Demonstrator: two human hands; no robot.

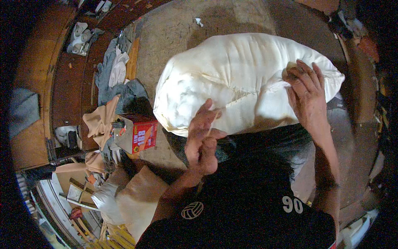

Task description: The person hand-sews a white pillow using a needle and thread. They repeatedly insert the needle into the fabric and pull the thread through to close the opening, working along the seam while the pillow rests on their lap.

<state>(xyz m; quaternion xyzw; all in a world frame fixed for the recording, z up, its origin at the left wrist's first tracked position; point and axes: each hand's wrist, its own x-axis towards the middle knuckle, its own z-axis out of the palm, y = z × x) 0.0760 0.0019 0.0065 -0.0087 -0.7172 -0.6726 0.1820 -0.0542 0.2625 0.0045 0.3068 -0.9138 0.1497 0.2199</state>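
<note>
Two bare hands work at a stuffed white fabric cushion (236,58). The right hand (310,92) has its fingers spread and bent onto the cloth at the right; whether they pinch it is hidden. The left hand (201,139) has curled fingers over the near left part; I cannot tell what they hold. The stitched seam (245,95) lies between, to the far right of the left fingertips, which look nearer. The cushion's long axis runs left to right across the lap, before a red box (144,137) at left.
</note>
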